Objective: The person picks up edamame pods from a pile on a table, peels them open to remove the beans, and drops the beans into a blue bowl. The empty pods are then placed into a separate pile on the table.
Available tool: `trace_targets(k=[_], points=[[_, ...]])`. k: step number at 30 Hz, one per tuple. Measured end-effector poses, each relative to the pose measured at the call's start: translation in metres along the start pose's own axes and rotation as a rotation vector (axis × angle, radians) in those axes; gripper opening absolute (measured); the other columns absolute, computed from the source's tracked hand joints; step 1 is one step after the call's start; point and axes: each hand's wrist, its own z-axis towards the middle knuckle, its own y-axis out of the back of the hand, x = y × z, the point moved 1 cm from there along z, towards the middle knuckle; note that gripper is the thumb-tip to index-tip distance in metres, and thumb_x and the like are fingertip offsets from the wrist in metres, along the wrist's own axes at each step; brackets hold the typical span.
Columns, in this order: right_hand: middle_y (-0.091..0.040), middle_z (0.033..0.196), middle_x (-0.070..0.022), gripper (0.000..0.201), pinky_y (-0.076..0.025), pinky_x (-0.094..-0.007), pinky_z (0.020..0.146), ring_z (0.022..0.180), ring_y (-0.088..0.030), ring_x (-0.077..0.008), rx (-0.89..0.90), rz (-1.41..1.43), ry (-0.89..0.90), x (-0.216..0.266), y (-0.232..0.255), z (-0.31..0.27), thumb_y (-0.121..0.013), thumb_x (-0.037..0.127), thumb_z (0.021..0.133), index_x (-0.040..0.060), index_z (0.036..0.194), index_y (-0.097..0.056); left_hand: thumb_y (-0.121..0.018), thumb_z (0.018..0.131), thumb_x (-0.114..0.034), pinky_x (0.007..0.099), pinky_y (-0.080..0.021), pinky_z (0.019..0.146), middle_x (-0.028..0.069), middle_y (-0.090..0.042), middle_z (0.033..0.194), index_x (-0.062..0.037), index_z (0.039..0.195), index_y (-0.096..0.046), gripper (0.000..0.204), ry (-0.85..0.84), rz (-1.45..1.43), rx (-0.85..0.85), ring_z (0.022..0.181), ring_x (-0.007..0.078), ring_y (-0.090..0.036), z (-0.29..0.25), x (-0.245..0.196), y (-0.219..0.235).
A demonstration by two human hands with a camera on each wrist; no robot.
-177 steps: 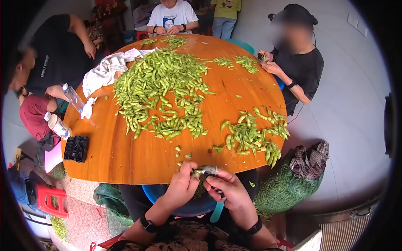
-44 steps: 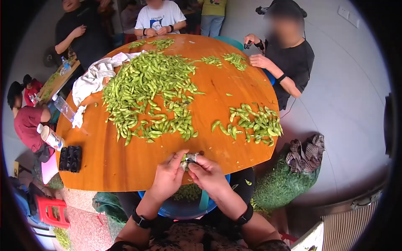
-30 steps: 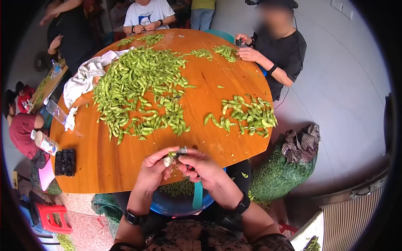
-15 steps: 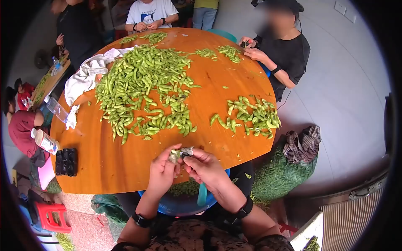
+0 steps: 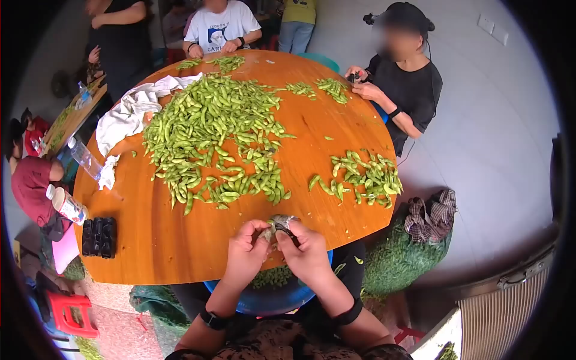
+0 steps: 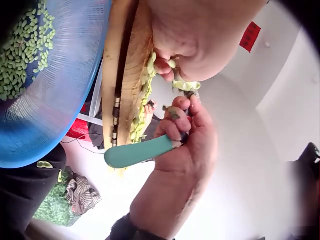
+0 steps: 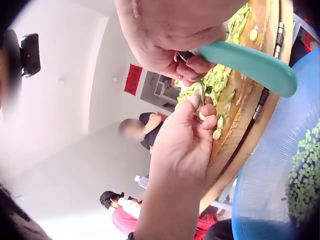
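Above the table's near edge, my two hands meet fingertip to fingertip. My left hand [image 5: 247, 249] pinches a green soybean pod [image 6: 186, 85] between thumb and fingers. My right hand [image 5: 305, 252] grips a tool with a flat teal handle [image 6: 140, 151], whose working end is hidden by the fingers. Greyish wrapping [image 5: 284, 221] covers a right fingertip. Beneath the hands stands a blue basin [image 6: 95, 65] with shelled green beans [image 7: 304, 180] inside. A small heap of pods [image 5: 369, 180] lies on the table to the right, and a large heap [image 5: 210, 132] farther off.
The round wooden table [image 5: 150, 246] bears a white cloth [image 5: 129, 114], a clear bottle [image 5: 86, 158], a white bottle [image 5: 67, 204] and a black tray [image 5: 99, 237]. A full green net sack [image 5: 402, 261] stands at right. Other people sit around the table.
Since the oldest frame, loose beans near my hands have gone and the right heap has thinned. The teal handle has passed from sight in the head view. The person at left now stands upright.
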Motion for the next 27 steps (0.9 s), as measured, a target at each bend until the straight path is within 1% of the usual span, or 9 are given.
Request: trace_targets(k=[1, 4, 7, 8, 17, 20, 23, 25, 27], points=[[-0.059, 0.072, -0.0013, 0.012, -0.044, -0.0226, 0.058, 0.065, -0.055, -0.0065, 0.005, -0.003, 0.004, 0.001, 0.003, 0.002, -0.055, 0.002, 0.093, 0.0015, 0.103, -0.061, -0.05, 0.093, 0.001, 0.0201, -0.042, 0.053, -0.0014, -0.054, 0.074, -0.0033, 0.109, -0.055, 0.017, -0.005, -0.004, -0.005, 0.06, 0.0042, -0.049, 0.001, 0.001, 0.004], [-0.056, 0.073, 0.0039, 0.011, -0.043, -0.0221, 0.059, 0.065, -0.051, -0.0048, -0.029, 0.22, -0.342, 0.003, 0.018, 0.009, -0.06, 0.006, 0.092, 0.0006, 0.101, -0.062, -0.05, 0.094, 0.002, 0.0199, -0.042, 0.058, -0.0012, -0.054, 0.076, -0.0037, 0.109, -0.056, 0.017, 0.047, -0.139, 0.039, 0.062, 0.0041, -0.047, 0.001, 0.001, 0.012], [-0.055, 0.071, 0.0035, 0.01, -0.042, -0.0239, 0.057, 0.064, -0.048, -0.0047, 0.023, 0.011, -0.245, 0.005, 0.021, 0.015, -0.063, 0.009, 0.091, 0.001, 0.098, -0.064, -0.049, 0.094, 0.001, 0.0201, -0.042, 0.064, -0.0015, -0.054, 0.079, -0.0039, 0.11, -0.056, 0.018, 0.042, -0.248, 0.101, 0.067, 0.004, -0.047, 0.0, -0.004, 0.013], [-0.054, 0.068, -0.0001, 0.011, -0.041, -0.0252, 0.055, 0.063, -0.045, -0.0055, 0.022, -0.04, -0.035, -0.003, 0.017, 0.015, -0.067, 0.01, 0.088, 0.001, 0.093, -0.063, -0.048, 0.096, -0.001, 0.0199, -0.039, 0.062, -0.0021, -0.052, 0.079, -0.0041, 0.111, -0.055, 0.017, 0.008, -0.187, 0.106, 0.067, 0.0042, -0.045, -0.001, -0.005, 0.009], [-0.05, 0.061, -0.0047, 0.015, -0.041, -0.0282, 0.053, 0.059, -0.043, -0.0079, 0.168, -0.205, -0.049, -0.005, 0.021, 0.012, -0.069, 0.008, 0.084, -0.0004, 0.083, -0.057, -0.05, 0.097, -0.004, 0.02, -0.038, 0.062, -0.0043, -0.049, 0.08, -0.0048, 0.112, -0.054, 0.015, -0.044, -0.14, 0.111, 0.069, 0.0045, -0.044, -0.001, -0.006, 0.004], [-0.05, 0.061, -0.0068, 0.017, -0.041, -0.0302, 0.052, 0.055, -0.044, -0.0114, 0.117, -0.171, -0.074, 0.0, 0.024, 0.012, -0.069, 0.009, 0.082, -0.0005, 0.081, -0.055, -0.054, 0.094, -0.005, 0.0212, -0.041, 0.063, -0.0011, -0.051, 0.082, -0.0035, 0.113, -0.053, 0.018, -0.201, 0.213, -0.123, 0.069, 0.0061, -0.046, -0.006, -0.014, -0.003], [-0.051, 0.061, -0.0091, 0.017, -0.041, -0.0315, 0.052, 0.054, -0.045, -0.014, 0.09, -0.324, -0.049, 0.0, 0.027, 0.01, -0.069, 0.007, 0.081, -0.0004, 0.079, -0.054, -0.055, 0.092, -0.005, 0.0288, -0.046, 0.065, 0.0083, -0.054, 0.087, -0.0019, 0.113, -0.052, 0.022, -0.361, 0.529, -0.099, 0.07, 0.0182, -0.055, -0.013, -0.017, -0.008], [-0.05, 0.061, -0.0099, 0.017, -0.041, -0.0318, 0.051, 0.053, -0.046, -0.0148, 0.086, -0.408, 0.007, 0.003, 0.029, 0.009, -0.069, 0.007, 0.08, -0.0003, 0.079, -0.053, -0.057, 0.087, -0.003, 0.0426, -0.051, 0.069, 0.0195, -0.057, 0.096, -0.0006, 0.112, -0.052, 0.026, -0.438, 0.727, 0.049, 0.08, 0.0387, -0.061, -0.01, -0.014, -0.01], [-0.05, 0.061, -0.0107, 0.017, -0.041, -0.0315, 0.051, 0.053, -0.045, -0.0135, 0.164, -0.347, -0.001, 0.013, 0.033, 0.008, -0.069, 0.005, 0.08, -0.0002, 0.078, -0.053, -0.056, 0.087, -0.004, 0.047, -0.049, 0.072, 0.0214, -0.057, 0.1, -0.0002, 0.112, -0.051, 0.026, -0.391, 0.665, 0.08, 0.085, 0.044, -0.06, -0.009, -0.016, -0.009]])
